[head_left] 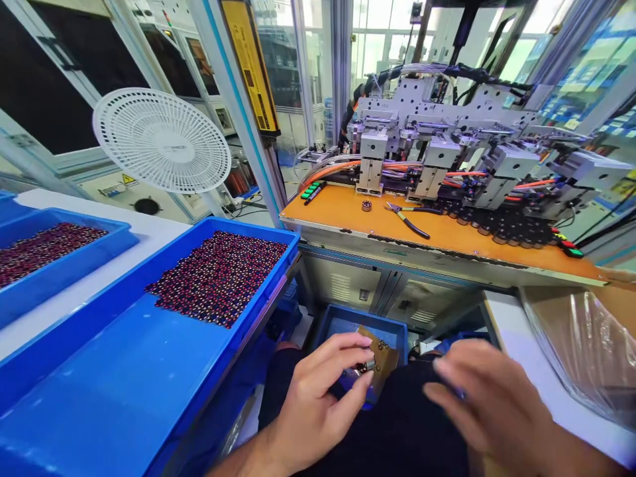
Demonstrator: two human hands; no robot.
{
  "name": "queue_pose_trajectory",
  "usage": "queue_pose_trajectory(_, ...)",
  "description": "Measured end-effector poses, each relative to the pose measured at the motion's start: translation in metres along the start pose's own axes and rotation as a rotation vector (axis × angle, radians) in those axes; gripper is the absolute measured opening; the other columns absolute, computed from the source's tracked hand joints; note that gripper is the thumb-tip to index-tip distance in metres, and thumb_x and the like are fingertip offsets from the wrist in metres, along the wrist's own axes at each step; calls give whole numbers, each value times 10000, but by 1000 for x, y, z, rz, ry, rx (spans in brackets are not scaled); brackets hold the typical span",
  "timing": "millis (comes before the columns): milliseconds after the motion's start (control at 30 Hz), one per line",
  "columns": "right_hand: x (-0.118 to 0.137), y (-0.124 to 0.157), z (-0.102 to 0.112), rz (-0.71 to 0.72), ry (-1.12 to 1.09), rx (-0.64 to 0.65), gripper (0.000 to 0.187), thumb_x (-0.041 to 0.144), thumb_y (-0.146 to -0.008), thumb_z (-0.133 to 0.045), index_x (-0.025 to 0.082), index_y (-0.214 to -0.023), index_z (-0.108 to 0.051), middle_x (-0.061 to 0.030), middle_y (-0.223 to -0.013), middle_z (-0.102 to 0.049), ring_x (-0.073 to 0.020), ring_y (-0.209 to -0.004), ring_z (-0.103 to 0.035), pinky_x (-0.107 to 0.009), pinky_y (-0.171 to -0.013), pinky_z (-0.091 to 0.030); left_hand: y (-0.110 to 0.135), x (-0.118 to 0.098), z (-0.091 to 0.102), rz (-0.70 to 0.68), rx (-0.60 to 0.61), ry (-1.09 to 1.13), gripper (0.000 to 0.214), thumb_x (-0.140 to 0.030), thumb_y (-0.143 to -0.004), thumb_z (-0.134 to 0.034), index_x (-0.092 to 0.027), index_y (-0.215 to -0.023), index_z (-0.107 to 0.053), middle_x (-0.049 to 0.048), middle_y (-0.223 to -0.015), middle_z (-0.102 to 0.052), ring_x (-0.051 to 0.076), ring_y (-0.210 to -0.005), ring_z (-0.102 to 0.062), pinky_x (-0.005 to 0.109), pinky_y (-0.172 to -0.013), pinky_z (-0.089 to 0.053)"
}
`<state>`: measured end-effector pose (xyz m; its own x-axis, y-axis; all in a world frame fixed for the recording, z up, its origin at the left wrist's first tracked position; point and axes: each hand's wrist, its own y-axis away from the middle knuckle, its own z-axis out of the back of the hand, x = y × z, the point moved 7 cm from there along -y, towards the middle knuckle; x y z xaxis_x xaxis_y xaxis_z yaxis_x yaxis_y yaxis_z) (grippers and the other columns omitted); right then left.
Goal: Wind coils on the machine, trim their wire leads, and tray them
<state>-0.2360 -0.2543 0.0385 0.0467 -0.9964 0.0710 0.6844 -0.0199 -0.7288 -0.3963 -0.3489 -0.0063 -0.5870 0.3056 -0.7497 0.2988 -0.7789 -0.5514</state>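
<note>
My left hand (318, 391) is low in front of me over my lap, thumb and fingers pinched on a small dark part (366, 366). That part sits against a tan block (381, 361) with small holes, and the block's lower end is hidden. My right hand (484, 397) hovers just to the right, blurred by motion, its fingers curved downward; I cannot make out anything in it. A small blue bin (348, 322) lies on the floor beyond both hands.
A large blue tray (99, 371) at my left holds several small dark red parts (218, 275); a second such tray (74, 255) lies further left. Ahead is an orange bench (348, 209) with pliers (407, 218), an assembly machine (447, 152) and a white fan (161, 139). Plastic bag (586, 351) at right.
</note>
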Motion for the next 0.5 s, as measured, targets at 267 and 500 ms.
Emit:
queue_pose_trajectory(267,25,-20,-36,332,82,215,365,83,-969,-314,94,-938,-677,-116,-850,-679,-211,-715,-579,-362,-644,-497,2,-9,-4,-31,57,2,328,-40,-789,-680,-218,-1064,-686,74,-1038,-760,194,-973,-726,269,-871,-594)
queue_pose_trajectory(500,-8,-17,-61,-484,-675,508,359,293,-1019,-454,178,-690,-544,16,-665,-547,-107,-609,-529,-216,-562,-445,8,-3,4,-36,34,100,313,-33,-782,-696,-231,-1022,-725,79,-1045,-751,185,-905,-727,260,-797,-601)
